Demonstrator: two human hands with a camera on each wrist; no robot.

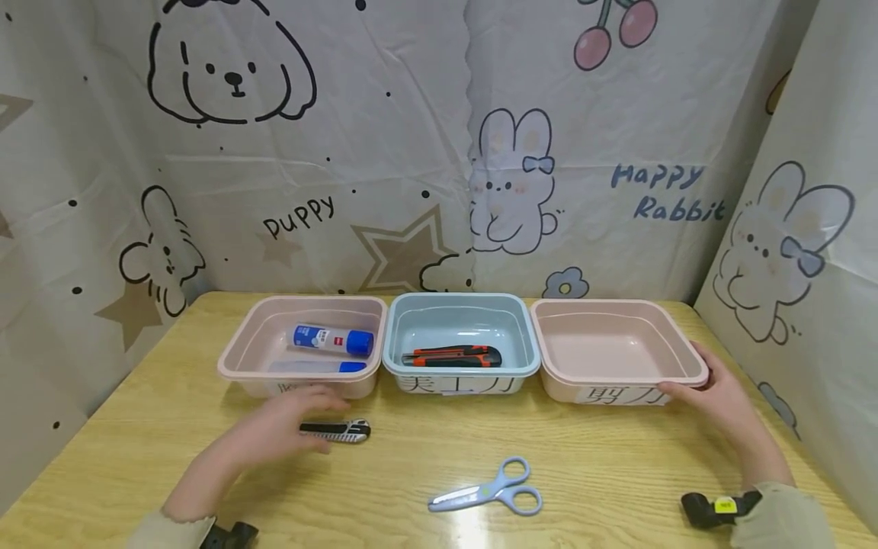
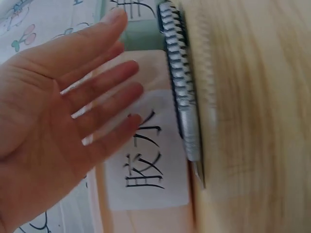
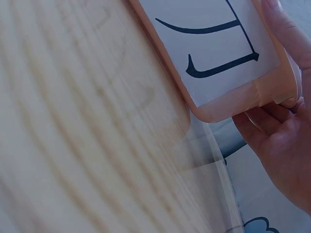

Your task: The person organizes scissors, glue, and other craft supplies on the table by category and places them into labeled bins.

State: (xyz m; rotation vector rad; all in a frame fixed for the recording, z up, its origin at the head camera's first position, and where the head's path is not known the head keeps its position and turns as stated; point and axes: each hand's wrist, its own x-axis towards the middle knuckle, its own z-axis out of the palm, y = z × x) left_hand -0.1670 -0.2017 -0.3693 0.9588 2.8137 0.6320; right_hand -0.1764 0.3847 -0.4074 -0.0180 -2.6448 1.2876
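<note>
My left hand point(image 1: 274, 431) hovers over the table in front of the left pink bin point(image 1: 233, 370), fingers extended. Close beside it lies a black and silver utility knife point(image 1: 353, 431), partly covered by the hand. The left wrist view shows the knife point(image 2: 179, 73) just past the spread fingers, with nothing in the palm. At the right pink bin point(image 1: 562, 389), my right hand point(image 1: 730, 400) grips the front right corner, thumb at the front rim and fingers around the side. Light blue scissors point(image 1: 483, 492) lie on the table between the hands.
The left bin holds a blue and white glue stick point(image 1: 332, 340) and a clear tube with a blue cap point(image 1: 353, 367). In the middle stands a blue bin point(image 1: 531, 358) with orange and black utility knives point(image 1: 453, 356). A printed curtain point(image 1: 411, 152) hangs behind.
</note>
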